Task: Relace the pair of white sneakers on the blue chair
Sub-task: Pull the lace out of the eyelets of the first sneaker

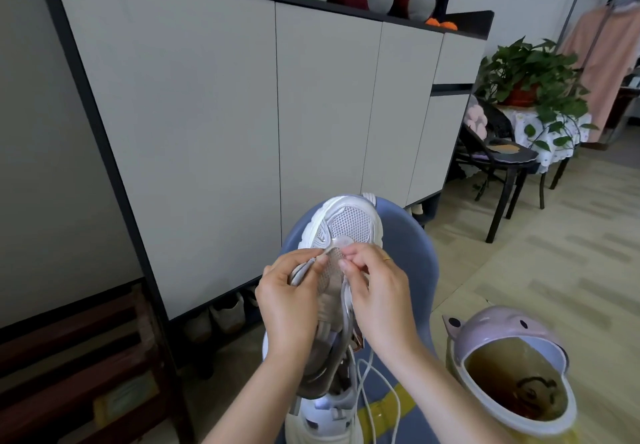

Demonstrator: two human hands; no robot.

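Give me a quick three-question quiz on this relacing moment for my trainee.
1. True or false: both hands are on the raised sneaker.
2. Where does the second sneaker lie? A) on the floor B) on the blue chair, under the forearms C) in the bin
3. Which hand wears a ring?

Key:
1. True; the left hand grips the shoe's side, and the right hand pinches at the lowest eyelets near the toe.
2. B
3. The right hand; the white lace trails below it.
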